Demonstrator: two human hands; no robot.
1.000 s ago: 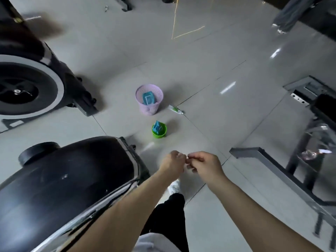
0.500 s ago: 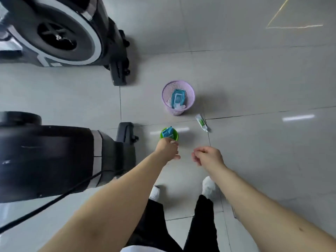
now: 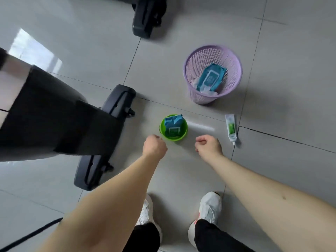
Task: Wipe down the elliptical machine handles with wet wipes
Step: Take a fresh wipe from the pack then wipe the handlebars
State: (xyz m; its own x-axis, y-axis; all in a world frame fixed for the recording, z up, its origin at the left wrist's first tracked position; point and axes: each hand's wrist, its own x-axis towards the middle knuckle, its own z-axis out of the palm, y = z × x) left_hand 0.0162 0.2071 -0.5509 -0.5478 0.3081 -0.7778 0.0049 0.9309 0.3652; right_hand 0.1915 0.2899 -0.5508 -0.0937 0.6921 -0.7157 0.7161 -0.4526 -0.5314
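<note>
A small green bucket (image 3: 184,136) stands on the tiled floor with a blue wet wipes pack (image 3: 172,124) upright in it. My left hand (image 3: 154,147) hovers just left of and below the bucket, its fingers curled under and nothing visible in them. On the bucket's lower right is my right hand (image 3: 209,145), curled the same way and holding nothing I can see. Filling the left side is the black elliptical machine (image 3: 54,120), its floor foot (image 3: 101,142) close to my left arm. Its handles are out of view.
A purple mesh basket (image 3: 187,70) at upper right holds another blue wipes pack (image 3: 211,77) and crumpled wipes. A white and green tube (image 3: 231,129) lies right of the bucket. Another machine's black foot (image 3: 145,15) is at top. My white shoes (image 3: 209,206) stand below.
My hands, pinched together a second ago, have parted and dropped toward the green bucket. The view has tilted down and closed in on the bucket and basket.
</note>
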